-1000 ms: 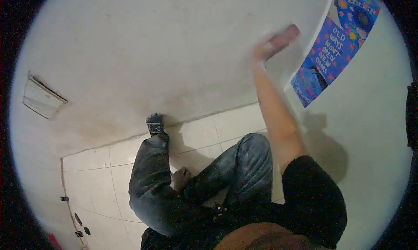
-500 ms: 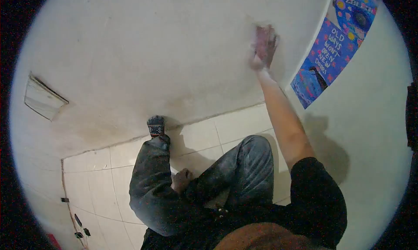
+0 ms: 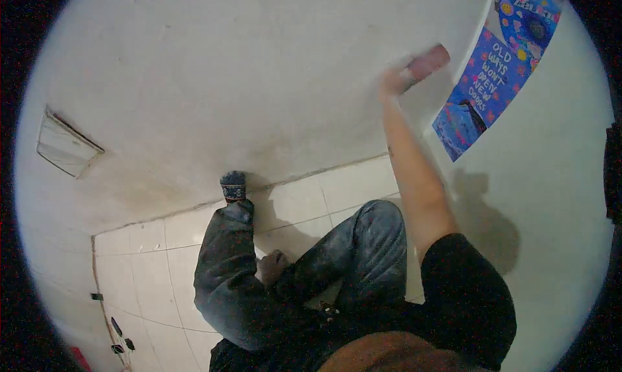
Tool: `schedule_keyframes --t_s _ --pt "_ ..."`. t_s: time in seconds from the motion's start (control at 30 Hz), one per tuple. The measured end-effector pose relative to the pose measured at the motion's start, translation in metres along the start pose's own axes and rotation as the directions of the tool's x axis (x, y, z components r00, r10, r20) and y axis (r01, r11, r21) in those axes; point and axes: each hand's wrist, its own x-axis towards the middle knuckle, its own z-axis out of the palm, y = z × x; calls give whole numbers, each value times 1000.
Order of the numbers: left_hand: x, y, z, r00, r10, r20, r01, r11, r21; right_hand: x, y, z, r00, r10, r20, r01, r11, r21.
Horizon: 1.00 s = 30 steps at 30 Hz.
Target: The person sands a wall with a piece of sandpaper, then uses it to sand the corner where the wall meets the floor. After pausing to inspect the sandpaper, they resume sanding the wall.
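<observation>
At the upper right, my right hand (image 3: 396, 80) is raised against the pale wall (image 3: 259, 67), blurred by motion. It holds a flat, dull reddish piece (image 3: 429, 61), which points toward the corner where two walls meet. What this piece is made of cannot be made out. My left hand is not seen. A dim, brownish shape (image 3: 272, 266) lies between my legs, most likely a foot.
A blue poster (image 3: 489, 74) with painted lettering hangs right of the corner. A socked foot (image 3: 233, 185) touches the wall base. A whitish panel (image 3: 67, 145) is on the wall at left. Pale floor tiles (image 3: 291, 203) and small dark objects (image 3: 116, 326) lie below.
My right hand has turned at the wrist, and the reddish piece has swung to the right, toward the corner. My right forearm has shifted slightly left. My legs stay still.
</observation>
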Motion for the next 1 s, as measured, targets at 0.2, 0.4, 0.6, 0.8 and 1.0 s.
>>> schedule_keyframes --t_s 0.2,0.4,0.6,0.8,1.0 --pt "-14 50 -24 991 133 12 -127 913 387 7 -5 -36 794 -523 310 585 796 -157" --pt "-18 59 -28 998 49 40 -62 889 453 -9 24 25 992 -120 -39 119 993 -12" --pt "-16 61 -30 997 67 35 -76 912 403 16 -32 -17 979 -151 -137 162 984 71" --pt "-14 59 -39 996 78 47 -90 928 362 7 -28 -32 871 -471 139 458 881 114" --pt "-17 54 -35 992 124 32 -128 939 320 5 -39 -20 988 -155 16 155 987 38"
